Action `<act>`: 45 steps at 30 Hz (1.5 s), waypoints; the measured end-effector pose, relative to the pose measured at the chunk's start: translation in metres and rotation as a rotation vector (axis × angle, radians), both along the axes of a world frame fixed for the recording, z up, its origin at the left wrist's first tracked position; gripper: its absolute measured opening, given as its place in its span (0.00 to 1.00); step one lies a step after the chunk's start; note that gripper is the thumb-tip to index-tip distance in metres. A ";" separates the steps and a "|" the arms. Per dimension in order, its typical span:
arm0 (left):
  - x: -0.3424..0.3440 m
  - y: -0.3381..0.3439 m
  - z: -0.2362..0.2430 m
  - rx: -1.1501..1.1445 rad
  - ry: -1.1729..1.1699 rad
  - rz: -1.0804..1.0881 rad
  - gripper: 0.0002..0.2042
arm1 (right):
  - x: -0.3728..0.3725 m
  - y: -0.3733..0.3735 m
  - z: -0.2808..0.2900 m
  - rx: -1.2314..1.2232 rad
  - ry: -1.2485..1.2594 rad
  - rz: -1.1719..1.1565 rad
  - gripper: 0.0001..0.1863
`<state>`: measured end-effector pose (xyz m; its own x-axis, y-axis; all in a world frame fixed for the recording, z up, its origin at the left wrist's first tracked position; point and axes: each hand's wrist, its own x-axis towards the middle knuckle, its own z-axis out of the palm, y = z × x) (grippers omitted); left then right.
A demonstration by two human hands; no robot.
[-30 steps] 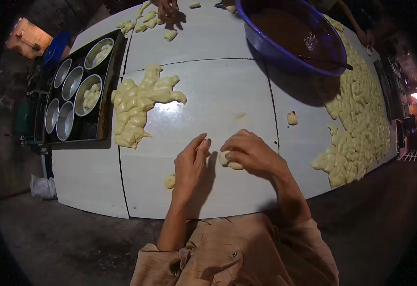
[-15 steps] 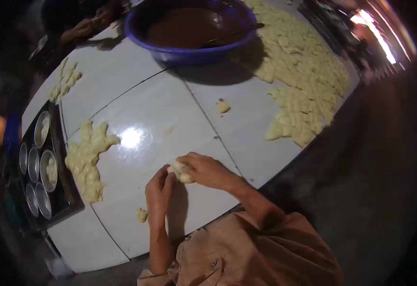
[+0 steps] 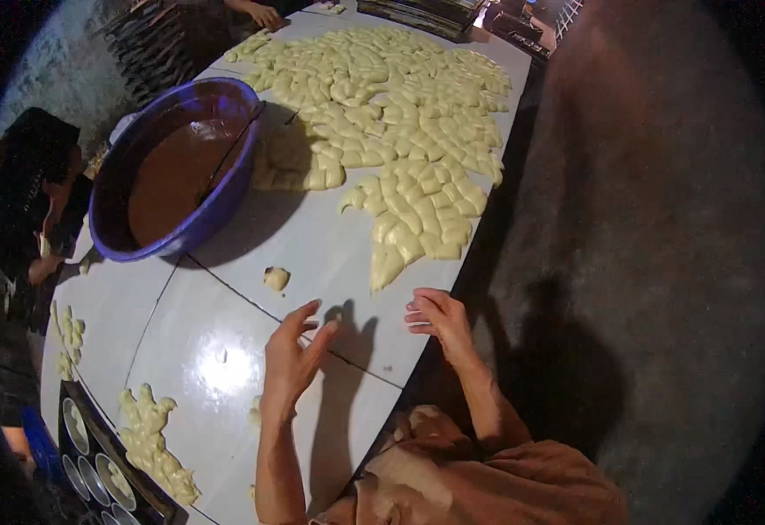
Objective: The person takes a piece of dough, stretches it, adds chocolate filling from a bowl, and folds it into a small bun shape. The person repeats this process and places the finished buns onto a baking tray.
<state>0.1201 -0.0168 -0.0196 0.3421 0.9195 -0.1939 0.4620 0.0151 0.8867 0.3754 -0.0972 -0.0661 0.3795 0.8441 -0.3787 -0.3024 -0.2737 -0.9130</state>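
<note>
Dough pieces (image 3: 422,210), plump, glossy, pillow-shaped

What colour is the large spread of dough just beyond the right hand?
The dough is pale yellow; it shows best in the head view.

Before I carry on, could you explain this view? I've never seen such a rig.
There's no machine: these are a person's two bare hands. A fisheye camera worn on the head looks down on them, so straight edges bend near the rim. The left hand is over a white table, the right hand near the table's edge; both look open and empty. Beyond them lies a broad spread of dough, with a purple basin of brown mixture to its left. A small lump sits between the basin and the left hand. At lower left are a dough clump and a dark tray of metal tins.
</note>
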 end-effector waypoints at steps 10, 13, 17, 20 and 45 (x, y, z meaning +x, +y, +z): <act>0.182 0.106 -0.038 0.168 0.264 0.004 0.30 | 0.007 0.053 -0.005 -0.047 0.410 -0.223 0.37; 0.198 0.104 -0.037 0.182 0.255 0.050 0.30 | 0.000 0.068 -0.016 -0.056 0.445 -0.268 0.41; 0.201 0.105 -0.038 -0.046 0.222 0.112 0.27 | 0.017 0.076 -0.010 -0.120 0.516 -0.276 0.32; 0.167 0.100 -0.073 -0.153 0.078 0.088 0.25 | 0.009 0.074 -0.006 -0.052 0.542 -0.147 0.25; -0.157 -0.122 -0.012 -0.252 -0.838 1.291 0.28 | -0.273 0.142 0.065 0.055 -0.513 1.464 0.26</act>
<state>-0.0366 -0.1389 -0.0317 -0.5394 0.6393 -0.5480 -0.5879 0.1800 0.7886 0.1023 0.0446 -0.0012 -0.6853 0.5890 -0.4283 0.5271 -0.0047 -0.8498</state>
